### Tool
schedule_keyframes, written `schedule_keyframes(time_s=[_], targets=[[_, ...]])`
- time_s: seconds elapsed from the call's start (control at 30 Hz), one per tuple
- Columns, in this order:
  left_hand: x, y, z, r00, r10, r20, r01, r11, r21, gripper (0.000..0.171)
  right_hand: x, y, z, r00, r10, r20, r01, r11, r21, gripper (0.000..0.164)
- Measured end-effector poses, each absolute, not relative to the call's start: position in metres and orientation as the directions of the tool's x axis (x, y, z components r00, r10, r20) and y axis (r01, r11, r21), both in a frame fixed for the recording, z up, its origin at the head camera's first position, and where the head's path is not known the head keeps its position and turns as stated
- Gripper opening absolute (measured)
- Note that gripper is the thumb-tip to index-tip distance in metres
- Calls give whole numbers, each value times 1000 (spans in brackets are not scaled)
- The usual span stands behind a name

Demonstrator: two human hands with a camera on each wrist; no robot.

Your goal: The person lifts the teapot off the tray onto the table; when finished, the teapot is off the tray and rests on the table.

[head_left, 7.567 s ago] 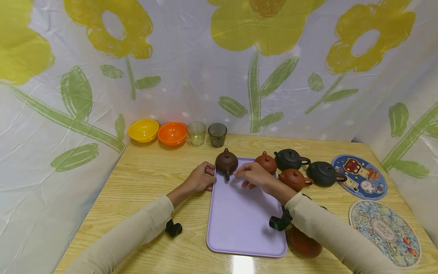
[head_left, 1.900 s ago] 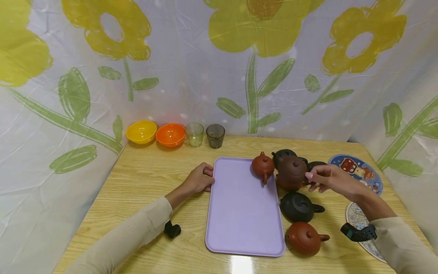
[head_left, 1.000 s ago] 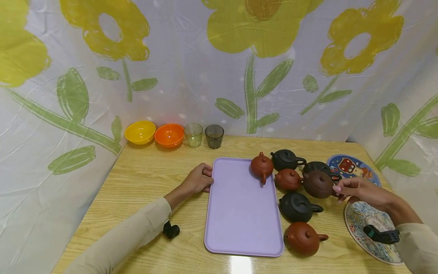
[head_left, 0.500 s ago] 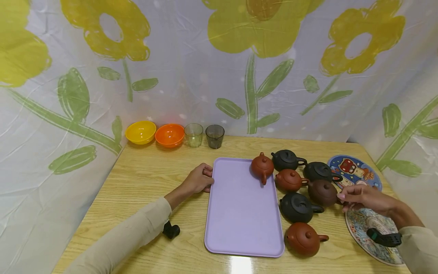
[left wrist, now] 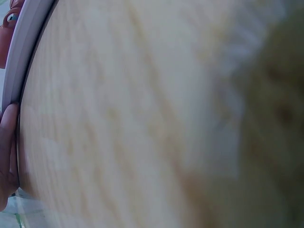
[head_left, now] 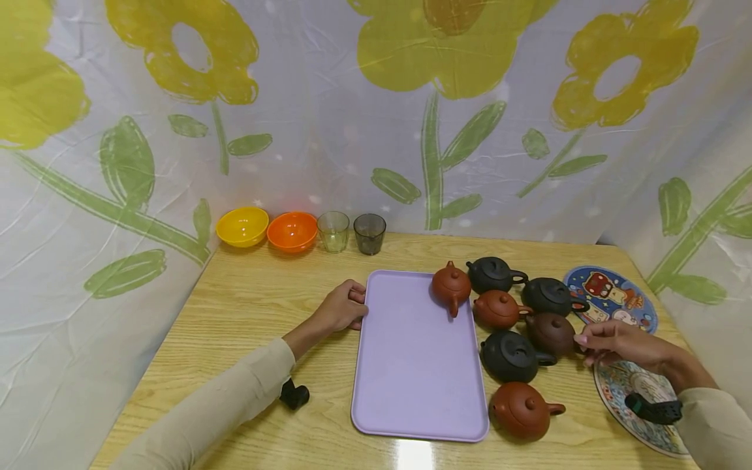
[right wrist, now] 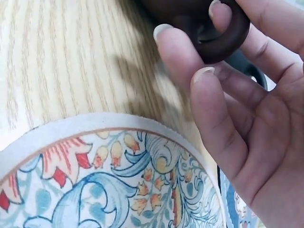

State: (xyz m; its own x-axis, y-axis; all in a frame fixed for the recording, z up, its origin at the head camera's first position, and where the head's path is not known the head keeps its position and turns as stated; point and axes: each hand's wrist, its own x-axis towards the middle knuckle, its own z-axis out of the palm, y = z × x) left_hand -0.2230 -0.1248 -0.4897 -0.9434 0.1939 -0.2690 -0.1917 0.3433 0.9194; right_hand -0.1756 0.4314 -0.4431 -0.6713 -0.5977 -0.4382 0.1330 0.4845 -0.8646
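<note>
My right hand (head_left: pixel 625 346) pinches the handle of a dark brown teapot (head_left: pixel 551 334), to the right of the tray among other teapots. In the right wrist view its fingers curl through and around the dark handle (right wrist: pixel 230 45). My left hand (head_left: pixel 342 305) holds the left edge of a lilac tray (head_left: pixel 420 378); the left wrist view catches only some fingers (left wrist: pixel 7 142) at the rim. A reddish-brown teapot (head_left: pixel 451 287) stands over the tray's far right corner. Beside the brown teapot are a smaller reddish one (head_left: pixel 498 309) and two black teapots (head_left: pixel 510 356), (head_left: pixel 549 296).
Another black teapot (head_left: pixel 492 274) stands behind, a reddish teapot (head_left: pixel 523 411) in front. Round mats, blue (head_left: pixel 640 297) and floral (head_left: pixel 634 391), lie at right. Yellow (head_left: pixel 243 227) and orange (head_left: pixel 292 232) bowls and two glasses (head_left: pixel 369 235) line the back left.
The dark brown teapot has gone from the tray's far left corner, over the others, down to the right of the tray, with my right hand on its handle. My left hand stays at the tray edge.
</note>
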Motion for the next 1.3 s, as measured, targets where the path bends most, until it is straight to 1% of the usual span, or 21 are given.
schedule_keyframes(time_s=[0.23,0.43,0.57,0.77,1.1,1.2,1.3], targets=[[-224,-125,-490,-943,194,-270,-192,344,919,43,-176,435,-445,-690,-592,-415,126,467,-875,30],[-224,-125,-490,-944,203,-262,-179,353,918,43,-175,439,-448,-699,-577,-423,150,460,-875,28],[-224,-125,-490,-943,199,-267,-184,355,916,43,-172,439,-448,-709,-553,-438,159,480,-863,28],[-223,-124,-489,-945,194,-265,-186,349,918,42,-167,436,-447,-751,-480,-454,164,530,-832,31],[-224,-125,-491,-943,197,-270,-191,347,918,43,-159,432,-447,-836,-343,-428,163,590,-791,38],[-224,-126,-491,-942,197,-270,-191,347,918,43,-155,432,-447,-867,-293,-404,155,611,-776,41],[-223,-125,-490,-941,198,-275,-195,345,918,44,-152,432,-446,-902,-256,-347,123,619,-776,42]])
